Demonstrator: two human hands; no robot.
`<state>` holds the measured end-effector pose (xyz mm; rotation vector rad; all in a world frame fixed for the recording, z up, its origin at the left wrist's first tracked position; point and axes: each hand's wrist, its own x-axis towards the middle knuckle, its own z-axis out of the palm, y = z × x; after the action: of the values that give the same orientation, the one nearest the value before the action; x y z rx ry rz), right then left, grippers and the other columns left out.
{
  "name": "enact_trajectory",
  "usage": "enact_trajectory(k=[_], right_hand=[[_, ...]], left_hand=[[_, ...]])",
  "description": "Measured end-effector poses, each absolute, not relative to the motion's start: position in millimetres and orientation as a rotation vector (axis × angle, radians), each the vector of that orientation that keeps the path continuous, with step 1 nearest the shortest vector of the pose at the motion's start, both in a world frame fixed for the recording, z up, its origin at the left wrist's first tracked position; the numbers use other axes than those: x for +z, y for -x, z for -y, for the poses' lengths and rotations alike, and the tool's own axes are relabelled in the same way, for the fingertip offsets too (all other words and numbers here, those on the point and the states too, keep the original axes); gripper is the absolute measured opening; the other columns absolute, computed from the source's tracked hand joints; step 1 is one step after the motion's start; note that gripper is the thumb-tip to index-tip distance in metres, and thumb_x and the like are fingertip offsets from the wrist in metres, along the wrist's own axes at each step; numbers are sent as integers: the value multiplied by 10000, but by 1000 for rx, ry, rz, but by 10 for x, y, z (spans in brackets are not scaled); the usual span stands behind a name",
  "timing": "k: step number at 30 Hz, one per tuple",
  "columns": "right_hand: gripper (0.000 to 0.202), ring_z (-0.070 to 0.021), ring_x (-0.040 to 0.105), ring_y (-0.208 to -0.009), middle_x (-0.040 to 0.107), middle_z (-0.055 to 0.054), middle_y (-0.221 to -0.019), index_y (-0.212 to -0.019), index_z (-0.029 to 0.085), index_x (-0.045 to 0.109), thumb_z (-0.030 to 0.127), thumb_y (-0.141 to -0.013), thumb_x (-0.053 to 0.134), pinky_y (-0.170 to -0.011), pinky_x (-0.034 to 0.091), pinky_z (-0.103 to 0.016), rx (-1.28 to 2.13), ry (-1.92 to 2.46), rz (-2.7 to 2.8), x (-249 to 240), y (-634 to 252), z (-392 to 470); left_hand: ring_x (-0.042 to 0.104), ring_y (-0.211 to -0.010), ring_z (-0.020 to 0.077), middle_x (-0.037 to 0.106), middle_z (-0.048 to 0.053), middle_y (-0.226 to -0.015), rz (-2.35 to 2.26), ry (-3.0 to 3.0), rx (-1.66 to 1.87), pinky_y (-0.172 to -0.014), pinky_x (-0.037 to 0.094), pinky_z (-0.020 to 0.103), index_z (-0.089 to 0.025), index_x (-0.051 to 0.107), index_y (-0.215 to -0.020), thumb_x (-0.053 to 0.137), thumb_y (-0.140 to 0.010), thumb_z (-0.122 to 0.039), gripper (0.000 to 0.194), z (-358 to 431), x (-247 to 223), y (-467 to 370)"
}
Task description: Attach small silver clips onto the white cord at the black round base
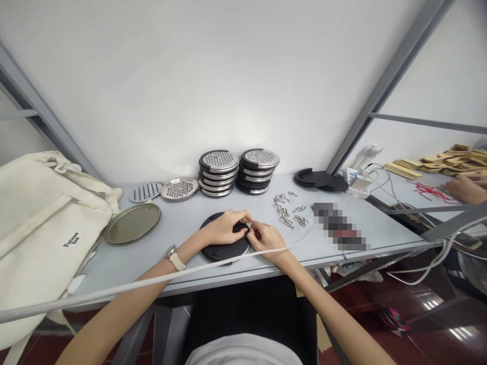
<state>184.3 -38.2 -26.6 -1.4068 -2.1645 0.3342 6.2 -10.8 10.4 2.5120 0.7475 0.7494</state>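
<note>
A black round disc [224, 252] lies flat near the front edge of the table, with a thin silvery rim showing at its lower right. My left hand [227, 228] rests over it, thumb and forefinger closed on a raised black part at its right edge. My right hand [266, 240] meets it there, fingertips pinched together. Something small and pale or shiny shows between the fingertips, too small to name. Several metal snap clips [283, 212] lie loose to the right. Behind the disc stand two stacks of round metal graters with black rims, a left stack [218, 175] and a right stack [258, 171].
Left of the stacks lie grater plates [179, 189] and a round greenish plate [133, 223]. A cream bag [49, 233] fills the left end. Black rings [317, 178] and a power strip [357, 180] lie right. A white cable [213, 264] crosses in front. Another person's hand [466, 187] is far right.
</note>
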Motion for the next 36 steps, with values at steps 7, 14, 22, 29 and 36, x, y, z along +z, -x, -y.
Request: enact_trajectory(k=[7, 14, 22, 29, 36], right_hand=[[160, -116, 502, -535, 588, -4, -627, -711, 185, 509, 213, -843, 422, -545, 315, -215, 278, 1387, 2136, -261, -1859, 383], [217, -148, 592, -646, 658, -57, -777, -957, 167, 538, 250, -933, 339, -587, 334, -229, 219, 1430, 2288, -265, -1849, 359], [254, -160, 618, -698, 672, -84, -829, -982, 150, 540, 233, -961, 301, -606, 355, -229, 210, 1464, 2349, -276, -1847, 340], [257, -159, 621, -728, 674, -86, -850, -981, 146, 560, 219, -959, 314, -642, 379, -229, 221, 1428, 2368, -275, -1859, 329], [298, -162, 616, -713, 669, -89, -802, -854, 144, 570, 220, -959, 302, -646, 374, -243, 193, 1436, 2382, -290, -1863, 315]], left_hand=[[590, -923, 156, 634, 19, -955, -705, -2529, 755, -891, 420, 307, -188, 524, -1026, 518, -801, -71, 254, 106, 99, -60], [576, -841, 142, 571, 29, -970, -754, -2445, 814, -803, 484, 290, -180, 504, -1011, 513, -783, -79, 250, 80, 66, -59], [551, -826, 127, 509, 35, -998, -756, -2452, 818, -787, 492, 270, -179, 497, -1021, 501, -781, -70, 264, 91, 59, -55], [533, -866, 159, 516, 41, -986, -765, -2533, 770, -814, 468, 300, -181, 499, -1016, 481, -794, -73, 248, 139, 90, -61], [485, -995, 218, 543, 71, -1031, -768, -2683, 723, -919, 394, 377, -185, 497, -1066, 441, -830, -79, 264, 151, 132, -77]])
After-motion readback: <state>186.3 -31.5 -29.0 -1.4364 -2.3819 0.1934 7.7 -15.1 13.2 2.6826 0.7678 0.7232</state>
